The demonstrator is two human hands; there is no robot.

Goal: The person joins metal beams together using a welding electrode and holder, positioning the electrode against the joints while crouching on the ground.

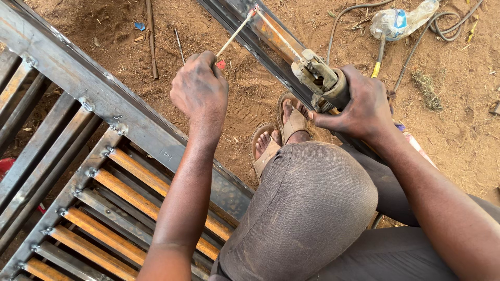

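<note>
My left hand pinches the lower end of a thin welding rod that slants up to the right. My right hand grips a worn electrode holder, whose jaws point up-left toward another thin rod lying along a long steel bar. The tips of the two rods meet near the top of the bar. My knee in brown trousers fills the lower middle, and my feet in sandals rest on the dirt between my hands.
A welded steel gate frame with rusty orange slats lies flat at the left. A crumpled plastic bottle and dark cables lie on the red dirt at top right. Loose rods lie at top centre.
</note>
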